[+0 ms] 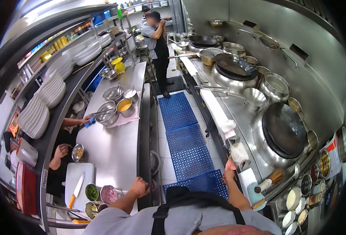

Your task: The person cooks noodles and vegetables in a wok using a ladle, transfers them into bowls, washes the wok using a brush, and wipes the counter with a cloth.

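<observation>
My left hand (140, 187) rests at the near right edge of the steel counter (114, 156), its fingers curled in, with nothing visible in them. On the other side of the aisle, my right hand (228, 174) is closed at the front edge of the stove, around a pinkish cloth (230, 163). Just beyond that hand lies a bundled white cloth (239, 152). To the left of my left hand are a bowl of chopped pink food (108, 194), a bowl of chopped greens (91, 192) and a white cutting board (74, 176) bearing a knife (78, 186).
Blue perforated mats (184, 145) cover the aisle floor. A person in an apron (159, 47) stands at its far end. Another person's hands (60, 151) reach in from the left beside a small metal bowl (77, 152). Large woks (284, 129) line the stove on the right.
</observation>
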A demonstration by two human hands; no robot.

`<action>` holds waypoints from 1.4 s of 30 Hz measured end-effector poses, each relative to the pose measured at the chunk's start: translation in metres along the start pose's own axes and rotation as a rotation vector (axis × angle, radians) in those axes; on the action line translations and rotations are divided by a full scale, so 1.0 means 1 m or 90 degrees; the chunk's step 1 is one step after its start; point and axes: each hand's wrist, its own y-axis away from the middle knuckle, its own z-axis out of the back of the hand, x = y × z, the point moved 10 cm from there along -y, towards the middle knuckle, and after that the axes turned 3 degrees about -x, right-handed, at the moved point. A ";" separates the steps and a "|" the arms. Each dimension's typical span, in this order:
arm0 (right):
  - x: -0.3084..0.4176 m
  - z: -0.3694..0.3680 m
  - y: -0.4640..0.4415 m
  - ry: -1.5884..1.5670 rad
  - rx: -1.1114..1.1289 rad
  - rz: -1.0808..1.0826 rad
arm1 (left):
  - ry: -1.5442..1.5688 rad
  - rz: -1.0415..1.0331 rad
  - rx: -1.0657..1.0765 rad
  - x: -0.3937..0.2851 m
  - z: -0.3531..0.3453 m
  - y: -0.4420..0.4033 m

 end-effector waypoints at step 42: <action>0.013 0.035 -0.001 0.433 0.017 0.186 | -0.012 0.032 0.004 0.000 0.014 0.004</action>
